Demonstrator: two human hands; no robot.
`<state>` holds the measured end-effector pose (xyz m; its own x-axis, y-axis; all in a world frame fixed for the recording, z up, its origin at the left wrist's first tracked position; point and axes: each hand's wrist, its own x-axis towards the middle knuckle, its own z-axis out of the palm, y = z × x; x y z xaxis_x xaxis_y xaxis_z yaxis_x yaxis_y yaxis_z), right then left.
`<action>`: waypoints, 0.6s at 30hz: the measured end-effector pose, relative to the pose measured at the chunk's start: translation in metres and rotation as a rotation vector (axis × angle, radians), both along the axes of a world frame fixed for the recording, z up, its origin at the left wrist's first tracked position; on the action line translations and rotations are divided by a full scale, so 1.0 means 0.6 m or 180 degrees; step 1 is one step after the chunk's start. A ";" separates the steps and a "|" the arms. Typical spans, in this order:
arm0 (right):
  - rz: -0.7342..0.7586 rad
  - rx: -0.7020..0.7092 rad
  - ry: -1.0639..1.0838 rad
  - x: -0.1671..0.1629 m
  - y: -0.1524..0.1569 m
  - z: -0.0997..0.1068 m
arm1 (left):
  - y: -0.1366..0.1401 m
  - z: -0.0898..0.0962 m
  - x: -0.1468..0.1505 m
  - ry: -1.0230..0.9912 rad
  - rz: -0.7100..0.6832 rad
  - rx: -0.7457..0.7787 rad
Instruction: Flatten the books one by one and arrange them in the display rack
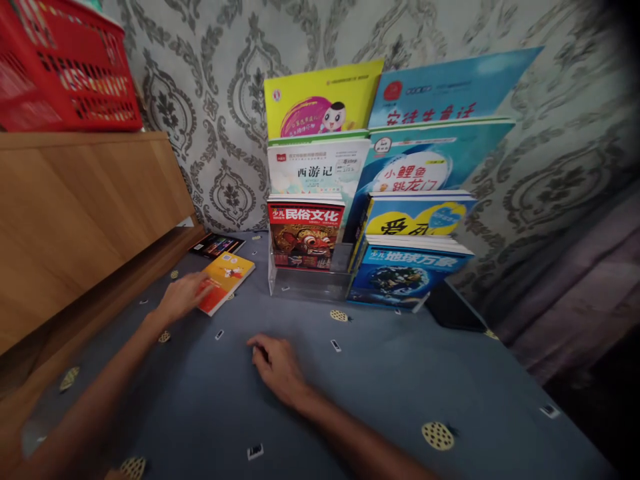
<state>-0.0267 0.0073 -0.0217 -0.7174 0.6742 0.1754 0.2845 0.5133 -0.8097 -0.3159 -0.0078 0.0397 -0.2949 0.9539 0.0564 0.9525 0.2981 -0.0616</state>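
Note:
My left hand (184,297) is at the left edge of an orange and yellow book (227,279). Its fingers close over the cover, and the thumb is hidden. Just behind that book lies a dark book (216,245), partly covered by it. My right hand (276,368) is low over the table, loosely curled with a gap between thumb and index finger, holding nothing. Ahead of it stands a clear tiered book rack (310,283). A red-covered book (307,237) fills its front left place and a blue earth book (400,277) its front right.
Taller books, including a yellow one (320,100) and a teal one (430,160), stand in the back tiers against the patterned wall (230,133). A wooden cabinet (90,220) with a red basket (70,73) borders the left. A dark flat object (457,308) lies right of the rack.

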 end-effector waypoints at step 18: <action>0.0027 -0.0066 0.0088 -0.003 0.000 -0.006 | 0.013 -0.024 -0.003 -0.1133 0.0751 -0.0412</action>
